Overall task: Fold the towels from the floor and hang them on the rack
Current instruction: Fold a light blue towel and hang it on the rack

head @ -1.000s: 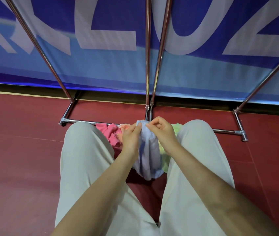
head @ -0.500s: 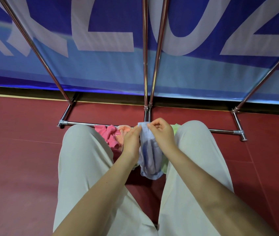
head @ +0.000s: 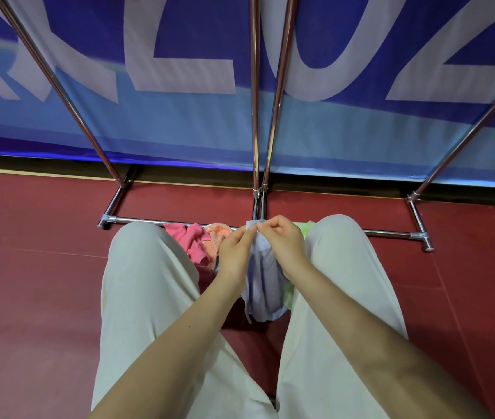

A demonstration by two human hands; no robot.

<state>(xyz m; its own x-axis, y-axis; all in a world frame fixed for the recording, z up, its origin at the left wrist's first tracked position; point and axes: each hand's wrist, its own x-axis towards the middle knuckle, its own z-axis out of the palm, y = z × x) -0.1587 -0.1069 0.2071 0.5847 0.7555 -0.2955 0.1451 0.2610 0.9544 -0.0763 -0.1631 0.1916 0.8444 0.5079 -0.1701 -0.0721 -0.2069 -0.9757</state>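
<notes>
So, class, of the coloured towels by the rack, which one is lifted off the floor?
The light blue towel: both hands pinch its top edge and it hangs between the knees, unlike the pink towel on the floor.

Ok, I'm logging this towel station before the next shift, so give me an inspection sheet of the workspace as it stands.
Surface: dark red floor, bare where visible.
Job's things: blue towel hangs bunched between the knees, held up by its top edge; pink towel, orange towel and green towel lie crumpled by the rack's base; metal rack shows no towel on its visible bars.
Clutter: nothing seen.
Grippers: left hand and right hand both pinch the blue towel's top edge, close together.
Cables: nothing seen.
Surroundings: blue banner with large pale letters behind the rack.
</notes>
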